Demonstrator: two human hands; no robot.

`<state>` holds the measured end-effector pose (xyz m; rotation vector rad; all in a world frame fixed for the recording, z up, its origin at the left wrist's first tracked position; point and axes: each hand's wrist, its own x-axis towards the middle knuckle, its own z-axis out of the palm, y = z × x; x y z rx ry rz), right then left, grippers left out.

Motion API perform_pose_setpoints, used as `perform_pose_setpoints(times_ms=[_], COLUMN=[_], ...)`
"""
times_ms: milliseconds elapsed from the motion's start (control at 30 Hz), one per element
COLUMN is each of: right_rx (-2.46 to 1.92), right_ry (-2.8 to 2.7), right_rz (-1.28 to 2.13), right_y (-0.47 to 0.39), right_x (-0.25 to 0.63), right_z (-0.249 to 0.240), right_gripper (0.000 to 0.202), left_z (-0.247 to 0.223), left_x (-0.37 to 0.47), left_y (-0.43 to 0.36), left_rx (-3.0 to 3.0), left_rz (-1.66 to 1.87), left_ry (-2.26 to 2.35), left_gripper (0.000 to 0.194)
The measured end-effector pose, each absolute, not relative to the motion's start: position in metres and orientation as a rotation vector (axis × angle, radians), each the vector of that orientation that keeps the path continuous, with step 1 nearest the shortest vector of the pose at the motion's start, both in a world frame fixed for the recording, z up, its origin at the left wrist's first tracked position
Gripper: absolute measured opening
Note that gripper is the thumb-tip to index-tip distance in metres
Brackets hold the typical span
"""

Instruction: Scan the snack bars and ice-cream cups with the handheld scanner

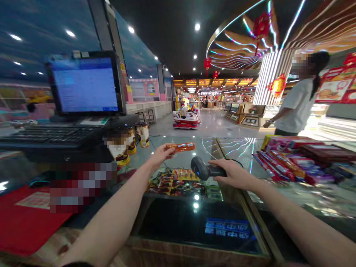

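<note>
My left hand (162,155) pinches one end of an orange-wrapped snack bar (182,147), held level above the glass counter (172,163). To the right, my right hand (232,173) is closed around the handle of a black barcode scanner (204,168). The scanner's head points left, a short way below and right of the bar, with a small blue light showing on it. Beneath the glass lie several packets in bright wrappers (172,181).
On the left stand a lit monitor (86,85), a black keyboard (52,137) and several printed cups (142,134). Stacked wrapped bars and boxes (289,163) lie on the right of the counter. A person in a white shirt (296,105) stands beyond it.
</note>
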<state>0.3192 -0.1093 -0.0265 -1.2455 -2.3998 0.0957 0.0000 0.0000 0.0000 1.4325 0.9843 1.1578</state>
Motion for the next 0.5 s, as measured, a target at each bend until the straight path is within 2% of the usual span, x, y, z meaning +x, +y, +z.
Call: perform_pose_setpoints(times_ms=[200,500], right_rx=[-1.226,-1.172], right_ry=[-2.211,-2.15], right_rz=[0.19,0.316], right_y=[-0.1069,-0.1078], right_x=[0.322,0.3234], right_z=[-0.0214,-0.0188], right_gripper=[0.051,0.053], left_z=[-0.0013,-0.0031], left_x=[-0.0004,-0.0009], left_y=[-0.0012,0.0004], left_rx=[1.434,1.443], left_rz=[1.15,1.156], left_ry=[0.96,0.951], left_gripper=[0.058,0.051])
